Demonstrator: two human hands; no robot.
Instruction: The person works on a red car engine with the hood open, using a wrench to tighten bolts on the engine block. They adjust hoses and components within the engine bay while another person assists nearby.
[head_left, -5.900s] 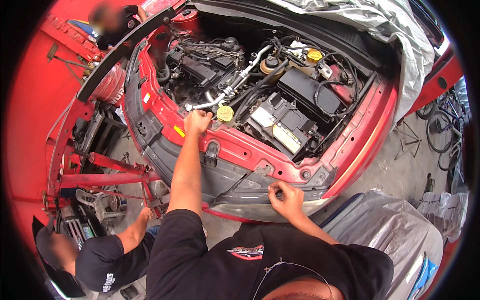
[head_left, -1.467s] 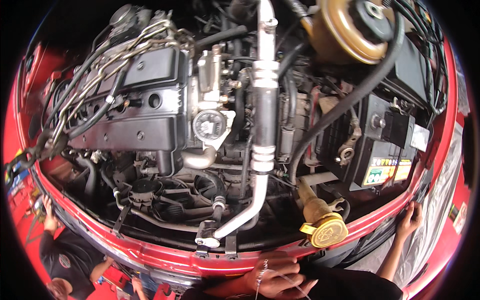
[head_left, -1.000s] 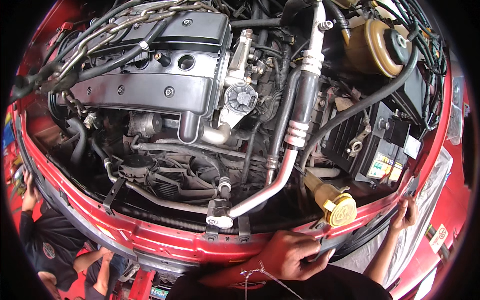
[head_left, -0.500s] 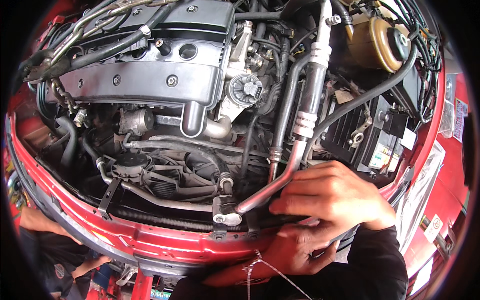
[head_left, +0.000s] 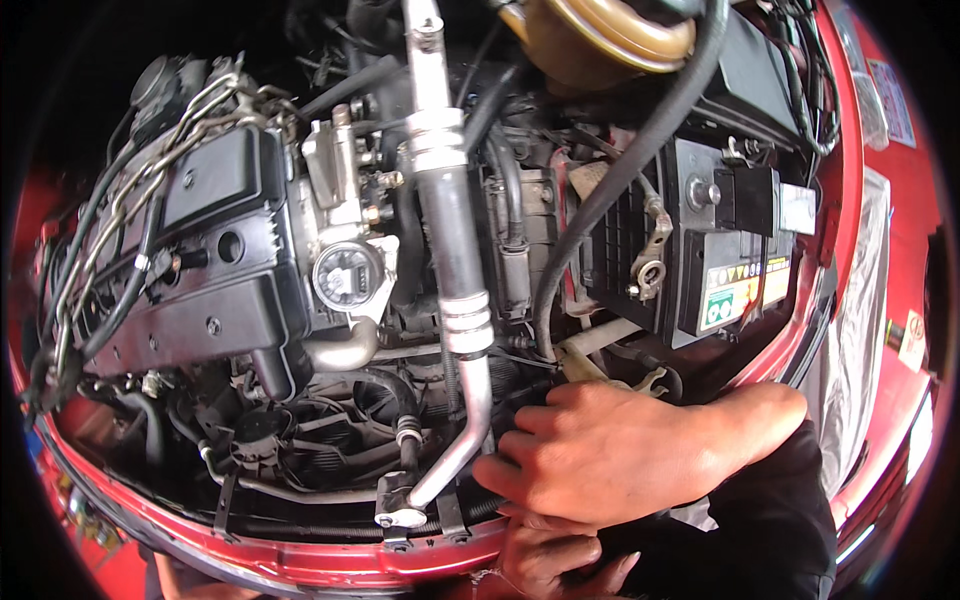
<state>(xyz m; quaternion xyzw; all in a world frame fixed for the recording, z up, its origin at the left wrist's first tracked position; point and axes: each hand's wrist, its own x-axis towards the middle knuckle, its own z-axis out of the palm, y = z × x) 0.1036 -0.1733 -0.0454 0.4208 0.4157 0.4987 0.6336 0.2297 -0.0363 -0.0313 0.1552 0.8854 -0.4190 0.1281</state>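
My right hand [head_left: 610,455] reaches in from the lower right in a black sleeve. Its fingers curl down beside the lower bend of a silver metal pipe [head_left: 455,250], with the fingertips against a black ribbed hose [head_left: 470,510]. The hand covers whatever lies under its palm, and a cream filler neck [head_left: 600,345] runs in beneath it. My left hand [head_left: 550,560] sits just below, on the red front panel [head_left: 300,565], largely hidden by the right hand. I cannot make out what either hand grips.
A black engine cover [head_left: 220,260] with cables fills the left side. The battery [head_left: 740,260] is at the right, an amber fluid tank [head_left: 600,40] at the top, and a thick black hose [head_left: 640,150] curves between them. Clear plastic sheeting [head_left: 860,330] drapes the right fender.
My view has closed in on the engine bay. My right hand has come from the right edge of the bay to the pipe's lower end, covering the yellow cap.
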